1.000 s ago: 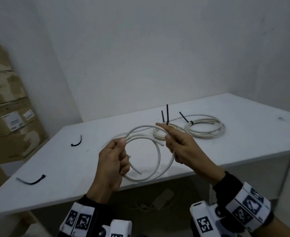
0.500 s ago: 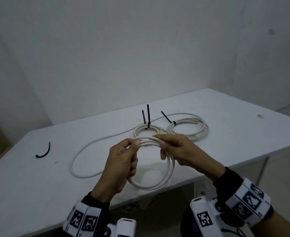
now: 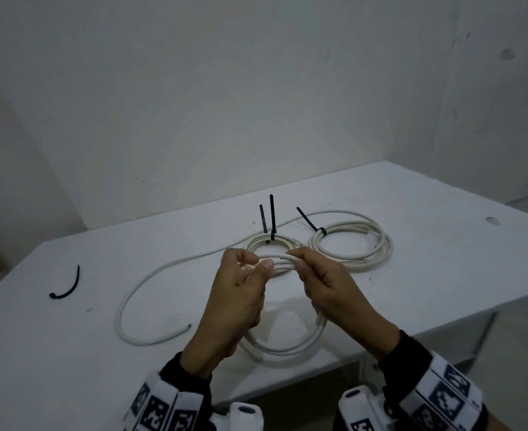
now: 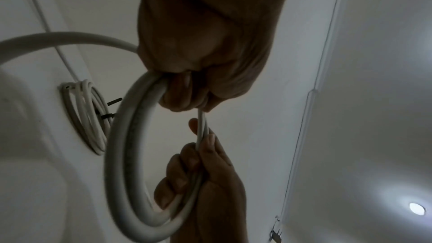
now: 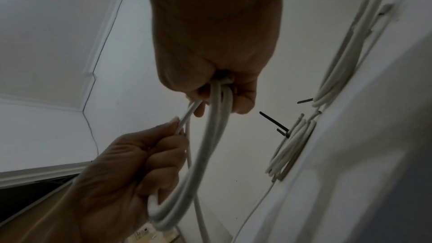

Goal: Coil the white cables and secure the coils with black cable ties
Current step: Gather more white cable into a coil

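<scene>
A coil of white cable (image 3: 284, 349) hangs in the air above the table's front edge, held by both hands at its top. My left hand (image 3: 250, 263) pinches the top strands between thumb and fingers. Just to its right, my right hand (image 3: 296, 259) grips the same bundle with curled fingers. In the left wrist view the coil (image 4: 124, 154) loops between the left hand (image 4: 187, 95) and the right hand (image 4: 203, 154). The right wrist view shows the right hand (image 5: 219, 97) closed round the strands (image 5: 205, 154).
Two tied coils lie on the white table (image 3: 443, 259) behind the hands: one (image 3: 253, 242) with upright black ties, another (image 3: 349, 244) to its right. A loose white cable (image 3: 138, 287) curves at the left. A spare black tie (image 3: 66, 287) lies far left.
The hands have come closer together at the top of the coil, and the loops have drawn into a tighter bundle. The head view has swung right and down.
</scene>
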Demonstrator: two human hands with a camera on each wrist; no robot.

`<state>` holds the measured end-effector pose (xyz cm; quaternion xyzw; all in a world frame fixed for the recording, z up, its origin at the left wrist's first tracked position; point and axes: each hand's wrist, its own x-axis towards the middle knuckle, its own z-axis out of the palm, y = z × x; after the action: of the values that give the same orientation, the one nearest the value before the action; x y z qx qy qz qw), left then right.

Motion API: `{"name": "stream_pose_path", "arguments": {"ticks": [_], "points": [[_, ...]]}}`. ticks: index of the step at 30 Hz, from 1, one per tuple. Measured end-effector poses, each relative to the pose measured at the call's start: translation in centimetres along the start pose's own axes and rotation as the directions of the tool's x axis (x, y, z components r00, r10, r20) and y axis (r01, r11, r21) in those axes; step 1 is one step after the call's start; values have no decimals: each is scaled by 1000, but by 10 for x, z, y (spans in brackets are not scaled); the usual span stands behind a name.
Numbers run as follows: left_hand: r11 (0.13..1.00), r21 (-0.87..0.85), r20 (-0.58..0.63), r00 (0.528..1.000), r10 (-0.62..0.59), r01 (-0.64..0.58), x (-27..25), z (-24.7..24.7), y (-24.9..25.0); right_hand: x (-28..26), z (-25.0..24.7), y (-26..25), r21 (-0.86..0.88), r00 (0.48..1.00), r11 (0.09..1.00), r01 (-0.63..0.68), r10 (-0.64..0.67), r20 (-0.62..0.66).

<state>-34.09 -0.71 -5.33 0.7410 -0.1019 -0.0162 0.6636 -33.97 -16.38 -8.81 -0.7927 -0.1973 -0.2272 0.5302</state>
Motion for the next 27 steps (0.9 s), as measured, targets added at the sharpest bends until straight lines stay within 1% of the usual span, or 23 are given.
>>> {"name": "stream_pose_path", "arguments": {"ticks": [2,3,4,6,7,8,9,10,11,12,13,14,15,16,17,18,19,20,21,23,24,25,27], "points": [[984,119,-55,989,139,-131,2,2,-2,1,-1,-1,-33,999,999,32,-33,-22],[954,214,-66,971,228,-209,1,3,-3,1,-1,-1,-47,998,998,41,-43,-36],[904,328,-65,948,311,-274,-1,4,-4,1,-2,0,-58,998,997,44,-47,-46],[776,534,-31,909,415,-336,-3,5,-7,2,-2,1,-77,998,996,35,-39,-50],[700,627,-10,895,447,-342,-4,4,-8,2,-3,1,-86,998,996,30,-34,-45],[595,729,10,874,486,-339,-4,1,-8,2,-4,-1,-88,999,996,30,-34,-41],[467,820,38,846,532,-331,-2,-2,-8,2,-5,-3,-86,999,996,36,-39,-37],[352,871,82,807,585,-343,-1,-7,-5,3,-7,-6,-84,998,995,46,-49,-35],[276,888,125,771,624,-367,2,-11,-4,4,-10,-9,-82,998,995,56,-59,-34],[289,863,161,767,621,-415,3,-14,0,5,-12,-12,-78,997,995,63,-66,-36],[397,790,183,798,574,-467,5,-15,5,8,-14,-15,-83,996,994,74,-77,-44],[592,653,197,861,470,-472,7,-15,11,12,-16,-17,-90,994,992,86,-91,-57],[814,442,214,926,312,-376,8,-14,19,16,-18,-21,-102,991,989,103,-111,-73],[960,194,241,959,151,-200,7,-13,27,21,-19,-24,-124,987,984,126,-137,-89],[999,-23,266,963,41,-36,7,-12,34,25,-20,-27,-152,980,976,156,-172,-98],[986,-155,272,962,-11,55,8,-12,41,30,-21,-30,-175,974,967,184,-203,-100],[975,-208,245,969,-29,82,10,-10,46,34,-22,-33,-195,970,960,201,-222,-94],[968,-237,201,979,-30,78,11,-8,50,38,-24,-37,-214,972,956,200,-222,-82],[966,-254,142,990,-12,48,13,-6,52,42,-26,-41,-240,977,954,181,-201,-64],[954,-298,10,999,31,-27,13,-1,55,43,-32,-47,-292,993,951,99,-112,-30],[944,-326,-50,998,43,-57,13,0,56,39,-35,-48,-296,996,953,61,-78,-45],[928,-361,-105,993,53,-87,14,-1,57,33,-38,-49,-274,994,961,33,-61,-95],[880,-456,-198,979,45,-133,16,-8,57,14,-42,-48,-159,968,987,-12,-28,-248]]}}
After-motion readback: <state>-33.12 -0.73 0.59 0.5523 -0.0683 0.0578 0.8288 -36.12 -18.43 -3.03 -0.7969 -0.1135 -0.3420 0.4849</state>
